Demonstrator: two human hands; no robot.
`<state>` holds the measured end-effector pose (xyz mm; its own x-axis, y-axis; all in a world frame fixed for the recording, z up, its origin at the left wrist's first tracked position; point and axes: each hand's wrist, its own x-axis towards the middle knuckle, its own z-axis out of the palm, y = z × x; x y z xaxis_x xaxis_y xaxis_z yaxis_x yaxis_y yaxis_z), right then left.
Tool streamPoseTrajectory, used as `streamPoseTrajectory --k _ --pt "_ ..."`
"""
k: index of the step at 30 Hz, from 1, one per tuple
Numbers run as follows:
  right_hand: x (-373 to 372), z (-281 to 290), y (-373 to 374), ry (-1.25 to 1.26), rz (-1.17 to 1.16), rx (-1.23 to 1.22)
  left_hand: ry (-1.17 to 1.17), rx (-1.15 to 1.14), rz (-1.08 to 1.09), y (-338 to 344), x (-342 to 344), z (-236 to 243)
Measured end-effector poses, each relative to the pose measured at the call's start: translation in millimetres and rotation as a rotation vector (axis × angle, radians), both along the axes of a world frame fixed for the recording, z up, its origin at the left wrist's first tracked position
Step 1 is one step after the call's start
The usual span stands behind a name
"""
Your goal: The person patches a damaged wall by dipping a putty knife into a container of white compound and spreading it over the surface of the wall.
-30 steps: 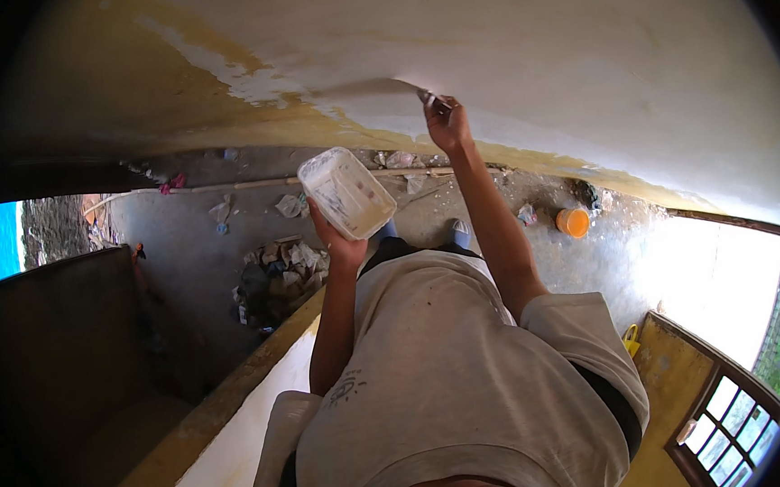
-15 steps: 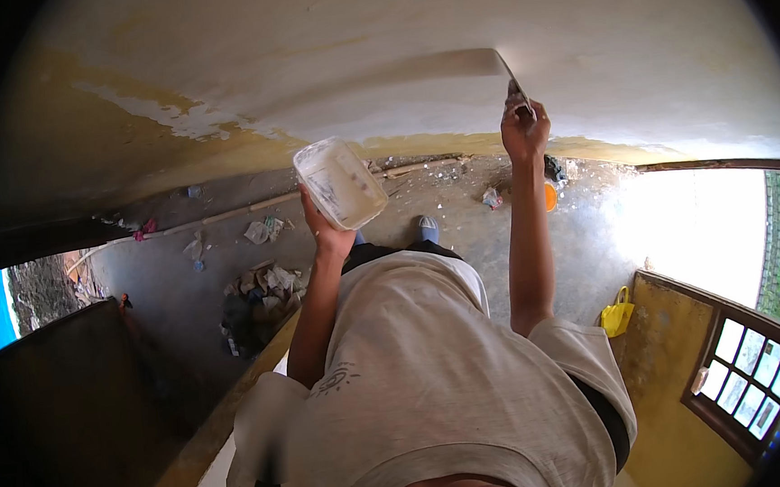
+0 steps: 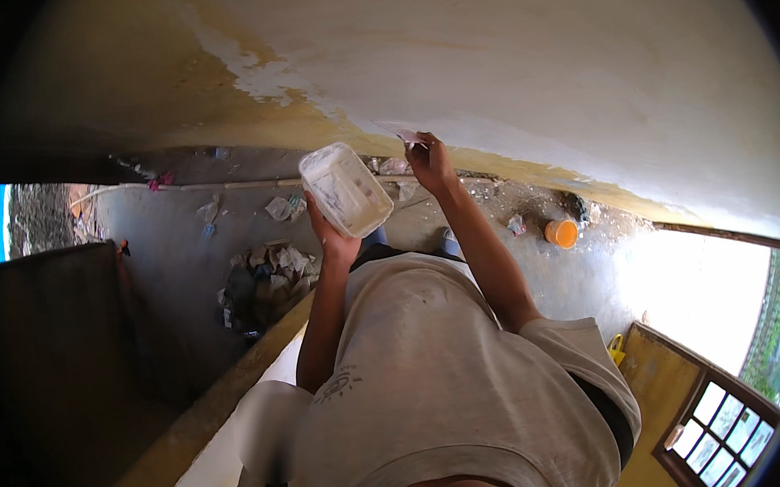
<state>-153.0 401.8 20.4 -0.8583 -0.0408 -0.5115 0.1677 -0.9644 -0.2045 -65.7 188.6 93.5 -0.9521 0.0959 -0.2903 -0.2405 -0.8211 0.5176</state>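
My left hand [image 3: 334,238] cups a clear plastic tub [image 3: 346,189] from below, fingers curled shut round its base, tub tilted and smeared white inside. My right hand [image 3: 431,164] is raised against the wall [image 3: 522,62], fingers closed on a small putty blade [image 3: 408,136] whose edge lies flat on the plaster, where white filler meets the yellow band. Tub sits just beside the blade, not touching. Down on the floor [image 3: 173,250]: a rubble heap [image 3: 266,275], an orange pot [image 3: 561,232].

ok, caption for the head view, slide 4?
Left hand holds a white plastic tub; right hand presses a small blade against the plastered wall.
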Motion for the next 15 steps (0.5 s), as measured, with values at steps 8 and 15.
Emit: streamPoseTrajectory --k 8,15 --pt "-86.2 -7.8 -115.1 0.103 0.162 -0.179 -0.044 -0.029 0.244 -77.7 27.9 12.5" --pt "-116.5 9.8 -135.9 0.130 -0.007 -0.382 -0.031 -0.025 0.281 -104.4 48.6 6.6"
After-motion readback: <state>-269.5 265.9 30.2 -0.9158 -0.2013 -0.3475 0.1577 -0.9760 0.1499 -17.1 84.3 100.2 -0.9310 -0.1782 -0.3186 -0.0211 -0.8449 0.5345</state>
